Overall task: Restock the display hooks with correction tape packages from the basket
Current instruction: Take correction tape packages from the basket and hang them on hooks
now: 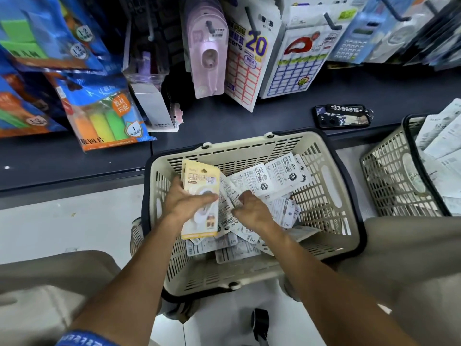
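The second basket [389,176] is cut off at the right edge. The left hand [187,201] covers the middle of the yellow packages [199,181]. The right hand's fingertips are hidden among the white packages [274,178]. Their print is too small to read.

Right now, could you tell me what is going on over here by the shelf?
A person is crouched over a beige basket of correction tape packages. The left hand holds a small stack of yellow packages upright, while the right hand digs among the loose ones below. None is on the display hooks yet.
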Available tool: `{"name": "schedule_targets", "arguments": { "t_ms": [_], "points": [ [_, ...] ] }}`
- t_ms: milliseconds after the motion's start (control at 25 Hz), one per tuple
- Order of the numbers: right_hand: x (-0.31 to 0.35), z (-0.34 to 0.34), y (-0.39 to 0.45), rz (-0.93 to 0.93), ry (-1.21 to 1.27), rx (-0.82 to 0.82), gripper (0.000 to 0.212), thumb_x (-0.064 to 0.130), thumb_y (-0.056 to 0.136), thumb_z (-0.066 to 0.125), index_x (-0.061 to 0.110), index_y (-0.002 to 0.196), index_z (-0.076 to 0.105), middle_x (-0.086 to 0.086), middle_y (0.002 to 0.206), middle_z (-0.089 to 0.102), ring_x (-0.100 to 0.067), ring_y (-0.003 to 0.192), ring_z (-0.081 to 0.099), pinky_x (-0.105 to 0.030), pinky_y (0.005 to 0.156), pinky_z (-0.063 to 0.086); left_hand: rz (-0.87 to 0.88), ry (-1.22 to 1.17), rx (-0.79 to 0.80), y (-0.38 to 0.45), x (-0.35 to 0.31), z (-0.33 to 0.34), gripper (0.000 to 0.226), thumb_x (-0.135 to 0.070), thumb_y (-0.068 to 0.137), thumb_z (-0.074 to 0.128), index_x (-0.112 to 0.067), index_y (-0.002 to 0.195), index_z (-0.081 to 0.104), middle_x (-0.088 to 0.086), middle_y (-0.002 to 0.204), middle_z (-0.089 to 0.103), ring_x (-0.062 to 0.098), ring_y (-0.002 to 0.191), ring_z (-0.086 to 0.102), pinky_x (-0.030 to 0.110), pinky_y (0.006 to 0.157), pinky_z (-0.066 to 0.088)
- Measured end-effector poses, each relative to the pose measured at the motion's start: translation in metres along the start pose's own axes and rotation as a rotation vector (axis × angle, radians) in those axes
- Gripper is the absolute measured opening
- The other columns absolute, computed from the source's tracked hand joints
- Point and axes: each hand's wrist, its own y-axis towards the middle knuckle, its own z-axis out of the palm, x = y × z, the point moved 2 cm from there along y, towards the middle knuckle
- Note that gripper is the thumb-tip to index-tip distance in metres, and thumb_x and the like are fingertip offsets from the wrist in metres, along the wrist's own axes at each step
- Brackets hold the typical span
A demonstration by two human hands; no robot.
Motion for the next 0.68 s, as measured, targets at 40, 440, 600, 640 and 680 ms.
{"name": "schedule_targets", "arguments": {
  "t_ms": [40,440,600,640,680],
  "points": [
    [-0.009,0.004,-0.004,-0.031,-0.127,-0.016,0.050,0.024,0.094,0.061,0.016,0.137,0.037,-0.011,0.129,0.060,-0.029,0.106,0.064,-0.047,0.092,0.054,0.026,0.083,-0.020,0.000,0.001,0.002,0.081,-0.023,0.060,0.097,-0.022,0.126,0.050,-0.007,0.105,0.072,0.025,0.105,0.069,0.045,0.099,0.054],
    [0.027,-0.013,-0.007,-0.097,0.173,0.252,0.027,0.005,0.086,0.061,0.023,0.094,0.079,0.007,0.084,0.076,-0.001,0.074,0.066,-0.027,0.075,0.053,0.069,0.109,-0.106,0.010,0.010,0.003,0.064,-0.016,0.065,0.088,-0.033,0.107,0.043,-0.017,0.083,0.065,-0.001,0.079,0.059,0.019,0.059,0.040],
    [0.057,-0.071,-0.015,-0.315,-0.320,0.131,0.019,0.016,0.084,0.077,0.027,0.099,0.080,0.015,0.087,0.073,-0.003,0.088,0.069,-0.028,0.085,0.056,0.069,0.041,-0.059,0.006,0.007,0.008,0.063,-0.013,0.065,0.089,-0.031,0.110,0.048,-0.018,0.084,0.068,0.001,0.081,0.064,0.016,0.056,0.042],
    [0.064,-0.081,-0.018,-0.390,-0.301,0.062,0.008,0.023,0.083,0.080,0.023,0.092,0.080,0.014,0.075,0.073,-0.001,0.074,0.069,-0.026,0.076,0.057,0.068,0.000,-0.041,0.004,0.004,0.009,0.061,-0.014,0.066,0.090,-0.031,0.108,0.050,-0.019,0.081,0.069,0.000,0.079,0.065,0.017,0.058,0.042],
    [0.069,-0.091,-0.022,-0.444,-0.228,0.007,0.013,0.029,0.084,0.081,0.017,0.082,0.078,0.010,0.063,0.070,-0.002,0.058,0.063,-0.025,0.063,0.053,0.067,-0.042,-0.028,0.002,0.002,0.010,0.058,-0.014,0.067,0.091,-0.031,0.106,0.052,-0.020,0.078,0.069,-0.002,0.075,0.065,0.019,0.060,0.041]
  ]
}}
